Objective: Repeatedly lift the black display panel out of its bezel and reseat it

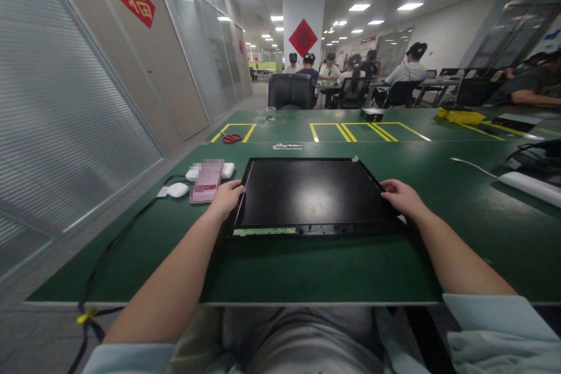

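Note:
A black flat display panel (307, 193) with a dark frame lies face up on the green table (324, 272) before me. A green circuit strip (264, 232) shows along its near edge, towards the left. My left hand (227, 198) grips the panel's left edge, fingers curled at the rim. On the opposite side my right hand (404, 197) holds the right edge the same way. A small pale tab (355, 159) sticks up at the far right corner. The undersides of the panel and some fingertips are hidden.
Left of the panel lie a pink phone (205, 182), white devices (178, 190) and a black cable (109, 245). Beyond are red scissors (231, 138), small white pieces (287, 146) and a plastic cup (270, 112). A white power strip (530, 187) is at right. Several people sit farther back.

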Demonstrator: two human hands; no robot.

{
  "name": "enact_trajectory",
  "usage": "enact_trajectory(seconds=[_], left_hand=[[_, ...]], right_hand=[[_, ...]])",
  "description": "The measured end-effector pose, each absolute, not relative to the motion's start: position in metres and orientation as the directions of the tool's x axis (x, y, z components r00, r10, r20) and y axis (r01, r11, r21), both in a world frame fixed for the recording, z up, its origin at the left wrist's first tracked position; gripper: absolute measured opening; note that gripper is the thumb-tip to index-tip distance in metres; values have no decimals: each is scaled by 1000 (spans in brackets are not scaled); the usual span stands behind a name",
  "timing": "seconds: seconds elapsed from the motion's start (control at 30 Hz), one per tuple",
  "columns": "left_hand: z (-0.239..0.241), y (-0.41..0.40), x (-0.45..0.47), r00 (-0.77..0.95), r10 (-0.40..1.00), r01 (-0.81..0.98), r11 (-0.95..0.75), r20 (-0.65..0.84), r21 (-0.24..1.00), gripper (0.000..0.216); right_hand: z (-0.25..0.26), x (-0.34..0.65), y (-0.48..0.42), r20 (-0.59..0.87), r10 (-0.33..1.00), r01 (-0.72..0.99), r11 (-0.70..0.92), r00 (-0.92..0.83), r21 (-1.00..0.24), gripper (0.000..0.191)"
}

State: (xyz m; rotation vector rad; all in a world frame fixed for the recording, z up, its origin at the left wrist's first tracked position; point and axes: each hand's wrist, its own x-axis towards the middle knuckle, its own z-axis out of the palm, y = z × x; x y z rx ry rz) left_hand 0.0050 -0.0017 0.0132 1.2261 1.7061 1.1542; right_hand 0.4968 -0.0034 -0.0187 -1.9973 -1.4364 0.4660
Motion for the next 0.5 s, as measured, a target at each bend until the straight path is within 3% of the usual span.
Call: enact_trajectory(seconds=[0.13,0.5], left_hand=[[18,-5,11,-312,945,193,164,-98,967,24],[27,-3,14,-338,888,-88,300,-312,950,52]], right_hand=[[-18,498,-3,100,935,728,-193,339,-658,32],[-19,496,-4,99,933,742,-209,347,-637,33]])
